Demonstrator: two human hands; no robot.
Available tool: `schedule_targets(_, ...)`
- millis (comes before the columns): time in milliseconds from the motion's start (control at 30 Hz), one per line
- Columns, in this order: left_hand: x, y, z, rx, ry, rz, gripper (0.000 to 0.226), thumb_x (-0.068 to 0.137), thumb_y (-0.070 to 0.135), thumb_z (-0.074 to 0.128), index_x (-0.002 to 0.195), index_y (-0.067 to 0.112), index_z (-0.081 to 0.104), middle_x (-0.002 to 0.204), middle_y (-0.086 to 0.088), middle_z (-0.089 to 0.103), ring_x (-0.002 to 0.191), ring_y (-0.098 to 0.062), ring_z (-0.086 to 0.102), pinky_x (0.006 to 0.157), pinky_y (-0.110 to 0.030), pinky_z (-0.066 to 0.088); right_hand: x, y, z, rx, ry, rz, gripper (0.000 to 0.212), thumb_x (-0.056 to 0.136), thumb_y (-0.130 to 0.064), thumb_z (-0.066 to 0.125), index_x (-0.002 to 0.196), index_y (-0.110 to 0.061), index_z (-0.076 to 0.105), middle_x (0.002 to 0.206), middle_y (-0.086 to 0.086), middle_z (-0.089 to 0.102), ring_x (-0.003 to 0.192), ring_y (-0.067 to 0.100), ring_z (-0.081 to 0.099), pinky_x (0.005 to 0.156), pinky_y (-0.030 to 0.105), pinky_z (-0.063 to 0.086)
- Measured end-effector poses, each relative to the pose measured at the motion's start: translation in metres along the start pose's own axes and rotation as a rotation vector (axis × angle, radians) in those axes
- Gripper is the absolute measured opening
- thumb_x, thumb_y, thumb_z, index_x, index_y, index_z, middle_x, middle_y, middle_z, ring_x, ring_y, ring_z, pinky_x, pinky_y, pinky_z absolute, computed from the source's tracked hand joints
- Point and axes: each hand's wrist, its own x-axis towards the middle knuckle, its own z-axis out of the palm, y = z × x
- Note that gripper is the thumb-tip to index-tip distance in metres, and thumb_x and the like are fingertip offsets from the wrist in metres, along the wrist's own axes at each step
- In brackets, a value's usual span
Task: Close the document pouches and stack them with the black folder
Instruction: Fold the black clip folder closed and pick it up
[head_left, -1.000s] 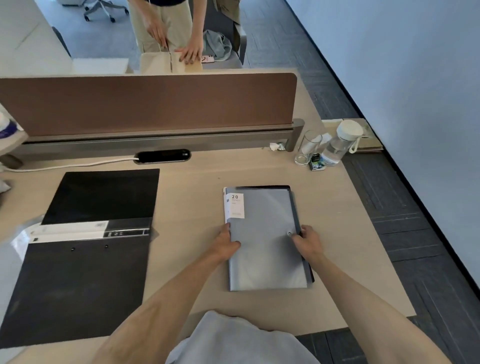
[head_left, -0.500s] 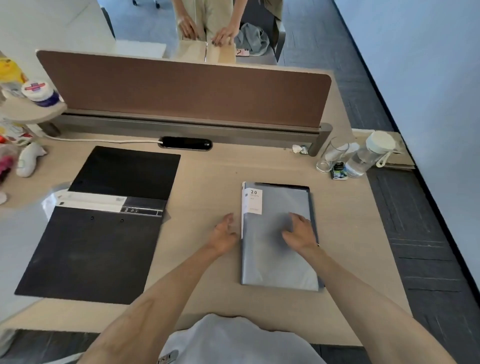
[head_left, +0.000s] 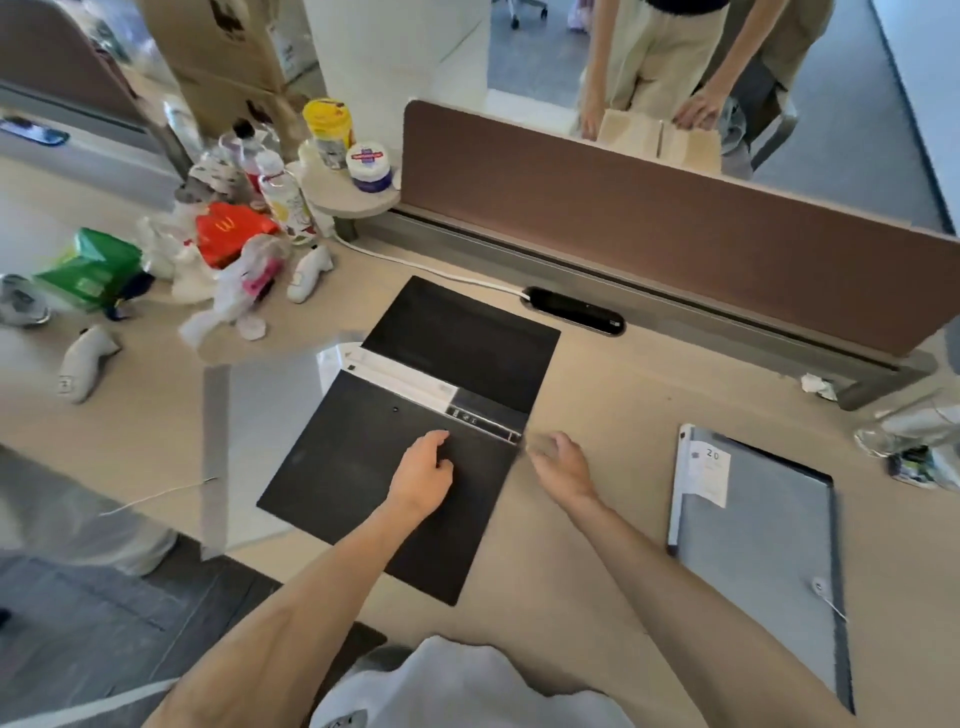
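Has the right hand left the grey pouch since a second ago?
Yes. The right hand moved left off the grey pouch, now beside the black folder.

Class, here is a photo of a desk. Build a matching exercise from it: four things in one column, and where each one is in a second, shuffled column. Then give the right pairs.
Things
1. black folder
2. grey pouch
3. left hand
4. red carton

Places
a. near the right end of the desk, with a white label reading 20
b. lying open, mid-desk
c. among the clutter at the far left
d. over the folder's near cover

Pairs: 1-b, 2-a, 3-d, 4-c
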Motion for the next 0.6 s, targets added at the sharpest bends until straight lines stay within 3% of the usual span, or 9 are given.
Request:
schedule_targets(133, 0.016, -0.045, -0.036, 0.377, -0.026, 0.089, 0.052, 0.099, 0.030, 0.041, 0.149, 0.026, 0.026, 0.162, 0.000, 0.006, 0.150, -0.024, 0.001, 0.119, -0.049, 0.009, 0.016, -0.029, 0.031, 0.264, 0.028, 0.157, 0.068, 0.084, -0.047, 0.063, 0.137, -0.008, 0.045, 0.142, 0.006, 0.049, 0.132, 0.024, 0.045, 0.112, 0.034, 0.033)
schedule_targets(200, 0.025, -0.063, -0.045, 0.458, -0.132, 0.090, 0.055, 0.100, 0.035, 0.038, 0.152, 0.031, 0.018, 0.163, 0.001, -0.004, 0.150, -0.024, -0.007, 0.119, -0.051, 0.004, 0.030, -0.033, 0.040, 0.372, 0.042, 0.191, 0.079, 0.067, -0.061, 0.070, 0.128, -0.015, 0.051, 0.137, 0.001, 0.054, 0.126, 0.022, 0.051, 0.110, 0.040, 0.038)
schedule_targets(267, 0.029, -0.077, -0.052, 0.492, -0.249, 0.098, 0.055, 0.101, 0.036, 0.036, 0.152, 0.034, 0.015, 0.163, 0.001, -0.008, 0.149, -0.024, -0.011, 0.119, -0.050, 0.005, 0.048, -0.028, 0.047, 0.437, 0.071, 0.219, 0.086, 0.060, -0.062, 0.073, 0.130, -0.016, 0.051, 0.128, 0.001, 0.059, 0.114, 0.019, 0.057, 0.102, 0.038, 0.046)
schedule_targets(333, 0.032, -0.087, -0.056, 0.498, -0.298, 0.124, 0.054, 0.101, 0.035, 0.036, 0.152, 0.034, 0.016, 0.162, 0.002, -0.009, 0.149, -0.024, -0.012, 0.119, -0.050, 0.006, 0.054, -0.032, 0.049, 0.464, 0.107, 0.246, 0.079, 0.064, -0.057, 0.074, 0.125, -0.012, 0.054, 0.116, 0.005, 0.063, 0.095, 0.018, 0.060, 0.078, 0.031, 0.052)
schedule_targets(400, 0.032, -0.090, -0.061, 0.476, -0.306, 0.146, 0.054, 0.101, 0.033, 0.038, 0.151, 0.035, 0.017, 0.162, 0.003, -0.008, 0.149, -0.022, -0.011, 0.120, -0.049, 0.007, 0.051, -0.044, 0.047, 0.500, 0.128, 0.278, 0.057, 0.070, -0.052, 0.073, 0.106, -0.010, 0.060, 0.105, 0.010, 0.068, 0.080, 0.019, 0.063, 0.059, 0.028, 0.049)
schedule_targets(467, 0.030, -0.089, -0.066, 0.421, -0.309, 0.147, 0.054, 0.100, 0.032, 0.040, 0.150, 0.036, 0.021, 0.163, 0.005, -0.004, 0.149, -0.021, -0.009, 0.121, -0.049, 0.012, 0.049, -0.054, 0.046, 0.554, 0.081, 0.291, 0.032, 0.083, -0.038, 0.069, 0.095, -0.011, 0.059, 0.093, 0.009, 0.069, 0.074, 0.021, 0.066, 0.054, 0.027, 0.052)
schedule_targets(600, 0.026, -0.083, -0.075, 0.305, -0.230, 0.124, 0.046, 0.100, 0.027, 0.043, 0.144, 0.037, 0.036, 0.162, 0.007, 0.009, 0.150, -0.020, 0.004, 0.119, -0.042, 0.022, 0.043, -0.068, 0.043, 0.519, 0.039, 0.269, 0.029, 0.089, -0.032, 0.063, 0.103, -0.007, 0.058, 0.097, 0.014, 0.067, 0.078, 0.027, 0.066, 0.060, 0.034, 0.056)
